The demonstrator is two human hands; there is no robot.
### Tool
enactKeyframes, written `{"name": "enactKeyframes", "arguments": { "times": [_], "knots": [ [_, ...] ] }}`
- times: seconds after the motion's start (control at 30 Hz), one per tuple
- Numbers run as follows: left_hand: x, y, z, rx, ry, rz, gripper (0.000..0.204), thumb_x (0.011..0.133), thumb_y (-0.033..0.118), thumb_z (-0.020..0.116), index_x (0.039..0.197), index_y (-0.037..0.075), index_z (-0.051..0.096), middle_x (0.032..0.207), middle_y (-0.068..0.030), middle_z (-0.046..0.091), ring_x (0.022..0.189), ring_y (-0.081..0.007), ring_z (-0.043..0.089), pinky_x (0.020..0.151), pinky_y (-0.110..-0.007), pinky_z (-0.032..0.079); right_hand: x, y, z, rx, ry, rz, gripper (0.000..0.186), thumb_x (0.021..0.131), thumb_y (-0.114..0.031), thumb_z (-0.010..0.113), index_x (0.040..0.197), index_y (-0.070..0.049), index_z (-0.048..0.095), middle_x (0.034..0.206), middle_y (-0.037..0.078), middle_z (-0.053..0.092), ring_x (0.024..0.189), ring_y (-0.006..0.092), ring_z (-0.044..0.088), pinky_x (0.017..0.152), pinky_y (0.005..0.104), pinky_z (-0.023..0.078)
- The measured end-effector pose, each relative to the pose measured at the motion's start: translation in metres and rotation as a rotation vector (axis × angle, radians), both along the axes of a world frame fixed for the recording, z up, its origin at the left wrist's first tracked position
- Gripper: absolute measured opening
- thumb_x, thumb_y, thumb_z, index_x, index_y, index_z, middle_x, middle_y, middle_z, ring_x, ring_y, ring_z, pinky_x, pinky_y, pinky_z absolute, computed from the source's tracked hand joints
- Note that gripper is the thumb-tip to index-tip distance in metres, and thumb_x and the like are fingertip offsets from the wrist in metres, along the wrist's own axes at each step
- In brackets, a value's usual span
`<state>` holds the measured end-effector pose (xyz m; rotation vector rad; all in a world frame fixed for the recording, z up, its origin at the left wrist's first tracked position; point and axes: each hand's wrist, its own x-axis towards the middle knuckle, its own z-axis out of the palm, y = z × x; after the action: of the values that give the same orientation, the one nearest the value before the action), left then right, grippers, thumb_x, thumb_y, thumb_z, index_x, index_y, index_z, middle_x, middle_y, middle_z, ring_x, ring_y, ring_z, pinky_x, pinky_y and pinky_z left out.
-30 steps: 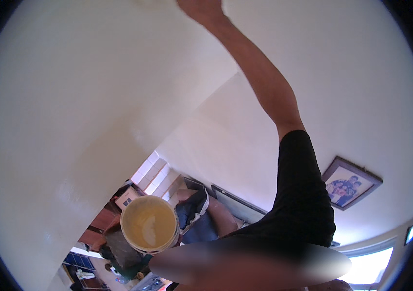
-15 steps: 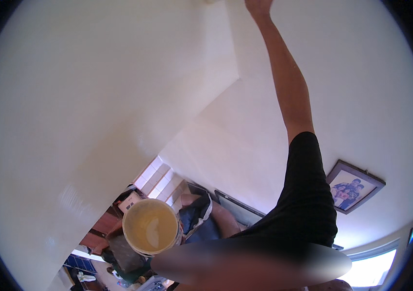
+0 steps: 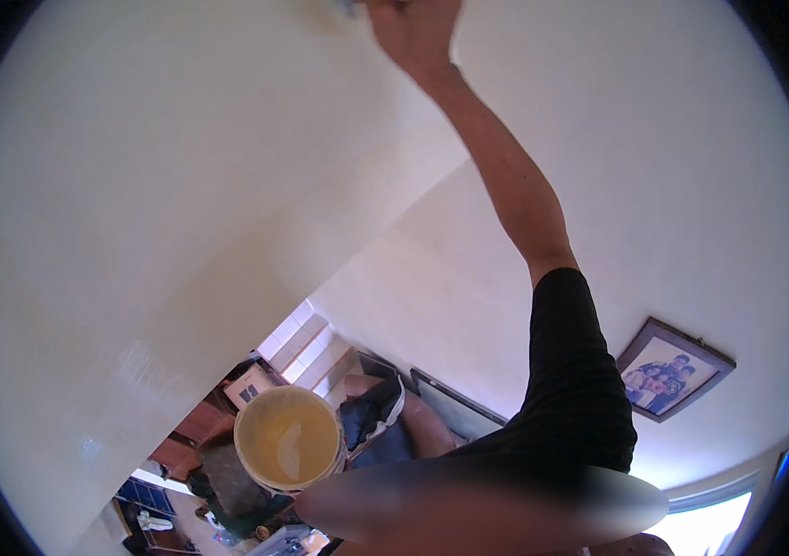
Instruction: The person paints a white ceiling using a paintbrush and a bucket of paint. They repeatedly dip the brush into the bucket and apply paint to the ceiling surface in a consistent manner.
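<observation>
My right hand (image 3: 418, 37) is raised at the top edge of the head view, its arm in a short black sleeve stretched up in front of the pale wall. The fingers are bent and partly cut off by the picture's edge. A small grey-blue thing (image 3: 343, 7) shows just left of them, too cropped to name. Below is a round bucket (image 3: 260, 422) with a yellowish inside and a lighter patch at its bottom. I cannot see my left hand. A blurred oval covers the lower middle.
A smooth cream wall surface (image 3: 135, 185) fills the left, its slanted edge running down past the bucket. At right hangs a framed picture (image 3: 691, 371). Beyond the bucket are tiled steps (image 3: 306, 343), a cardboard box (image 3: 248, 385) and reddish-brown furniture (image 3: 202, 428). A bright window (image 3: 714, 524) is at lower right.
My right hand has moved left and down into fuller view, bringing the grey-blue thing at its fingers into sight. The bucket has stayed nearly in place.
</observation>
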<state>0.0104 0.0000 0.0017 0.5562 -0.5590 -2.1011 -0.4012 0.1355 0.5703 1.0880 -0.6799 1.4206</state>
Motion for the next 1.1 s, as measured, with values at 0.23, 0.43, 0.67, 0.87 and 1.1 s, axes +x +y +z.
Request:
{"name": "enactKeyframes", "arguments": {
  "times": [0.23,0.43,0.67,0.87,1.1],
  "knots": [
    [-0.002,-0.004,0.007,-0.022,-0.008,-0.016,0.108,0.073,0.085,0.046,0.153,0.015,0.031,0.150,-0.0142,0.041,0.136,-0.0362,0.042,0.109,-0.054,0.037,0.069,-0.005,0.006,0.315,0.079,0.777,0.013,0.093,-0.010,0.064,0.084,-0.002,0.068,0.074,0.006,0.069,0.063,0.0128,0.064,0.055,0.0272,0.052],
    [-0.006,-0.001,0.007,-0.018,-0.003,-0.005,0.109,0.072,0.086,0.046,0.153,0.015,0.031,0.150,-0.0143,0.041,0.136,-0.0363,0.042,0.109,-0.054,0.037,-0.095,0.022,0.015,0.234,-0.246,0.628,0.014,0.091,-0.011,0.064,0.088,0.001,0.069,0.077,0.011,0.071,0.065,0.0203,0.070,0.057,0.0321,0.059],
    [-0.003,0.002,0.005,0.003,0.001,0.012,0.111,0.071,0.087,0.047,0.153,0.015,0.030,0.151,-0.0144,0.041,0.136,-0.0364,0.042,0.109,-0.055,0.037,-0.188,0.068,0.005,-0.135,-0.332,-0.322,0.021,0.082,-0.010,0.068,0.065,0.000,0.060,0.060,0.010,0.064,0.050,0.0182,0.059,0.048,0.0334,0.049],
    [0.001,0.008,0.005,0.018,0.008,0.018,0.112,0.070,0.088,0.047,0.153,0.015,0.030,0.151,-0.0144,0.041,0.136,-0.0365,0.042,0.109,-0.055,0.037,-0.142,0.026,0.005,-0.096,-0.246,-0.420,0.029,0.081,-0.010,0.069,0.060,-0.002,0.050,0.051,0.007,0.049,0.044,0.0185,0.043,0.045,0.0331,0.040],
    [-0.011,0.007,0.007,0.023,0.002,-0.032,0.114,0.068,0.089,0.048,0.153,0.015,0.030,0.151,-0.0145,0.041,0.136,-0.0366,0.042,0.109,-0.055,0.037,0.041,-0.015,-0.015,0.033,0.052,-0.231,0.013,0.078,-0.018,0.071,0.077,-0.005,0.069,0.070,0.012,0.070,0.056,0.0250,0.066,0.055,0.0357,0.054]
  ]
}}
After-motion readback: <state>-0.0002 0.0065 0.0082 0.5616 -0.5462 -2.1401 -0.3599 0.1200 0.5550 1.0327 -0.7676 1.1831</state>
